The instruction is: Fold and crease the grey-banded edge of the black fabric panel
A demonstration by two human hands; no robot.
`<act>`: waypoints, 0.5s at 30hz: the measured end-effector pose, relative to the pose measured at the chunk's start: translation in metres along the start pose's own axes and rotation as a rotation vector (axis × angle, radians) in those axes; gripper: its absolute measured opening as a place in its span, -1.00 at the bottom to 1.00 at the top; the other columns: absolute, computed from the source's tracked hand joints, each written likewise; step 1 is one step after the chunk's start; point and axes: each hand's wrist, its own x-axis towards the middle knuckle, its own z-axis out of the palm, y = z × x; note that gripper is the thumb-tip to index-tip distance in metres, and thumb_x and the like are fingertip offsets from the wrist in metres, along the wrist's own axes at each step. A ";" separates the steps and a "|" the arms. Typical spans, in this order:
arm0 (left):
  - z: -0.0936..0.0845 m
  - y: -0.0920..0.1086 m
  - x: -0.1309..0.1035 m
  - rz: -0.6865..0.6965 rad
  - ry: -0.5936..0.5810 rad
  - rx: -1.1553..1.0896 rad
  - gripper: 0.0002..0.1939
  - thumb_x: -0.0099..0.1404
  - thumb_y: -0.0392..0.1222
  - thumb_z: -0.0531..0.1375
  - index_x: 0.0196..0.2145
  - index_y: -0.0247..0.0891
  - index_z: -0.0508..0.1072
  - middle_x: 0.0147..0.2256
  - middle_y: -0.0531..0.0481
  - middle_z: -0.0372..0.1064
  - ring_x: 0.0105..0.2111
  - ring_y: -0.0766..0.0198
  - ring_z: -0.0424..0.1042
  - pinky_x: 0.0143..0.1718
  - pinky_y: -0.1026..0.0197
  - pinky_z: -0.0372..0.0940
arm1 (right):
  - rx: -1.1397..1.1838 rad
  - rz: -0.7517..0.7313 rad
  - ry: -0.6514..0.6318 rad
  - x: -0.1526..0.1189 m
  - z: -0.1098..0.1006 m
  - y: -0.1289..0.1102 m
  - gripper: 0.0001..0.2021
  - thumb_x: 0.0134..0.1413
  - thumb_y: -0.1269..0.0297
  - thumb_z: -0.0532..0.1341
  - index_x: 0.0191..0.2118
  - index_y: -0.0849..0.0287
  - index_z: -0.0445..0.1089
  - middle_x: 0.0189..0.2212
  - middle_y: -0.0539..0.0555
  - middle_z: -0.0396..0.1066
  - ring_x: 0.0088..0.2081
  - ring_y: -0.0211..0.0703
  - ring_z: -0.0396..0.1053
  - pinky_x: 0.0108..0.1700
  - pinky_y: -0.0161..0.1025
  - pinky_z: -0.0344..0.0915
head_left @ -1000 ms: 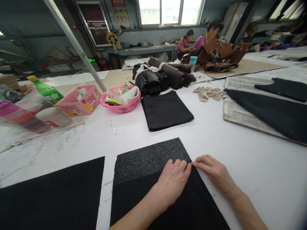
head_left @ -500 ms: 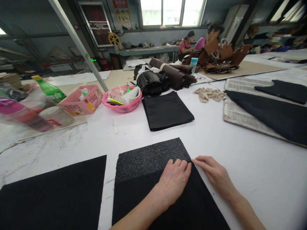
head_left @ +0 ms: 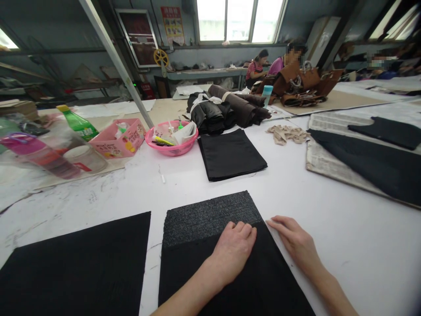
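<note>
A sheet of black fabric lies in front of me, over a speckled dark grey panel whose upper strip shows beyond the fabric's edge. On that edge rests my left hand, its fingers curled down and closed on the black fabric; the fingertips are hidden. My right hand is just past the right side of the panel, low over the white table. Its fingers are stretched out, with a small gap between the fingertips and the fabric, and nothing shows in them.
Another black sheet lies at left. Ahead are a stack of black pieces, a pink basin, dark rolls and a beige rag. Black cut pieces lie on a board at right. People sit farther back.
My left hand has slid slightly left along the fabric's edge. The right fingertips have come away from the panel's right edge, where both hands met. The view has shifted a little.
</note>
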 end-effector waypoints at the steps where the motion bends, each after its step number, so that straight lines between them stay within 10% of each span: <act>1: -0.001 0.000 -0.003 -0.005 0.003 -0.012 -0.63 0.43 -0.31 -0.01 0.16 -0.33 0.21 -0.11 -0.12 0.31 -0.13 0.12 0.29 -0.13 0.08 0.22 | 0.034 0.021 0.026 0.003 -0.001 -0.002 -0.74 0.39 0.33 0.01 0.07 -0.07 0.32 0.00 0.02 0.27 0.02 -0.12 0.26 0.05 -0.16 0.26; 15: 0.006 0.006 -0.035 -0.128 0.056 -0.209 -0.64 0.38 -0.33 0.07 0.11 -0.17 0.31 0.06 -0.08 0.25 0.10 0.09 0.21 0.14 0.04 0.17 | 0.042 0.013 -0.332 0.057 -0.022 -0.027 -0.81 0.05 0.51 0.29 -0.39 0.10 0.29 -0.36 -0.05 0.29 -0.26 -0.11 0.25 -0.26 -0.20 0.20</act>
